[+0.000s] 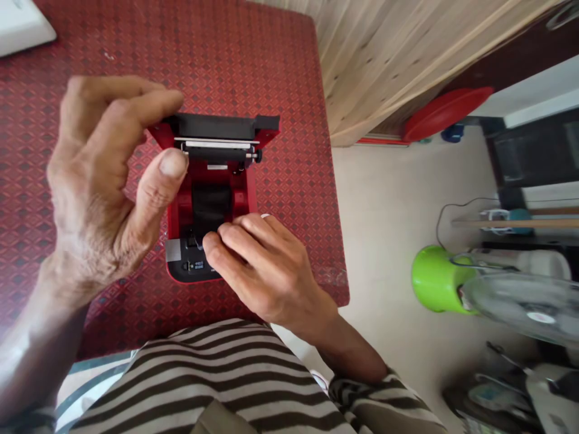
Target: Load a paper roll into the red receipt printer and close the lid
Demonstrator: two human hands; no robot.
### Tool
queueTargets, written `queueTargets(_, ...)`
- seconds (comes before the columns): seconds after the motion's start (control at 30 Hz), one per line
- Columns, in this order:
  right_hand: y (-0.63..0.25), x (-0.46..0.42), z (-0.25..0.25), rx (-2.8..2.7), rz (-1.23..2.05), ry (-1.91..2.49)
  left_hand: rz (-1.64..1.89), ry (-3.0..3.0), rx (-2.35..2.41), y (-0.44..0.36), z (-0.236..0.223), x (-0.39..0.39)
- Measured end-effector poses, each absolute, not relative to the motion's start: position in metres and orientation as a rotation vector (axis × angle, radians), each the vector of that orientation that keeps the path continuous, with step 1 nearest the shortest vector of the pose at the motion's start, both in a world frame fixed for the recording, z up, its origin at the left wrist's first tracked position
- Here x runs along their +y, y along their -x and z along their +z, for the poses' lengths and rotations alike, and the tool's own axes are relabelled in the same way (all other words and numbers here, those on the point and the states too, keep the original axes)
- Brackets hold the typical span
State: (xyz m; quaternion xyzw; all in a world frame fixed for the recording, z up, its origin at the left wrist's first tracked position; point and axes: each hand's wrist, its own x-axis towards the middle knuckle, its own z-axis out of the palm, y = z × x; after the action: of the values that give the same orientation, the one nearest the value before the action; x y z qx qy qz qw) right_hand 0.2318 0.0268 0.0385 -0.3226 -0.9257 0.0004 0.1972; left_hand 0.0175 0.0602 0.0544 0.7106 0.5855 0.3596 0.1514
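Observation:
A small red and black printer stands on a table with a red patterned cloth, its lid flipped open and a metal roller bar showing across the lid. My left hand is raised beside the lid's left corner, with thumb and forefinger pinching that corner. My right hand rests on the printer's front right, fingers curled together and pressed down into the black paper bay. What the fingertips touch there is hidden.
A white object lies at the table's far left corner. To the right the table ends over a pale floor with a green bucket, a fan, a red basin and a wooden wall. My striped shirt fills the bottom.

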Motion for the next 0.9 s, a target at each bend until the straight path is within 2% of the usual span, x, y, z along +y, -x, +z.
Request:
queueTargets(0.2, -0.236, 0.014, 0.032, -2.516, -0.007, 0.911, 0.976, -2.267, 1.591, -0.009, 0.047, 0.038)
queueTargets(0.5, -0.236, 0.005, 0.021, -2.421, -0.028, 0.929, 0.883, -2.594, 1.408, -0.011, 0.008, -0.001)
queueTargets(0.9, -0.230, 0.007, 0.024, -2.407, -0.032, 0.973, 0.857, -2.666, 1.375, -0.006, 0.000, -0.003)
